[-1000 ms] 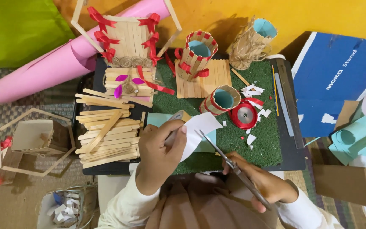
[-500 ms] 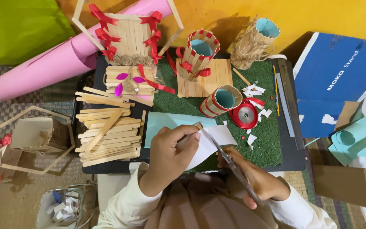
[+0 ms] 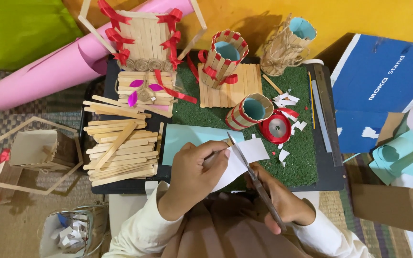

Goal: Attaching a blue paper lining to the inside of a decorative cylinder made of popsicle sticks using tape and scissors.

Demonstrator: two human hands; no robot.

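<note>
The left hand point(image 3: 194, 174) pinches a sheet of white paper point(image 3: 242, 160) between thumb and fingers, closed firmly on its lower left edge. The sheet is thin, matte and smooth, with straight edges, held just above the near edge of the green mat point(image 3: 302, 153) (a short-pile, grass-like textured surface). The right hand point(image 3: 283, 203) is closed around the handles of a pair of scissors point(image 3: 252, 174); the slim metal blades run up across the paper, with the tip just beyond its upper edge. Whether the blades are parted cannot be told.

A flat light-blue sheet point(image 3: 187, 136) lies under the white paper on the mat. Just beside it to the left is a loose stack of flat wooden craft sticks point(image 3: 118, 148), pale and smooth-grained. A cylindrical stick holder point(image 3: 248, 111) with a blue paper lining and red ribbon bands lies tilted on the mat, touching a spool of glossy red ribbon point(image 3: 277, 129). Small white paper offcuts point(image 3: 285, 100) are scattered near the spool. A rolled pink sheet point(image 3: 48, 71) lies at the upper left.
</note>
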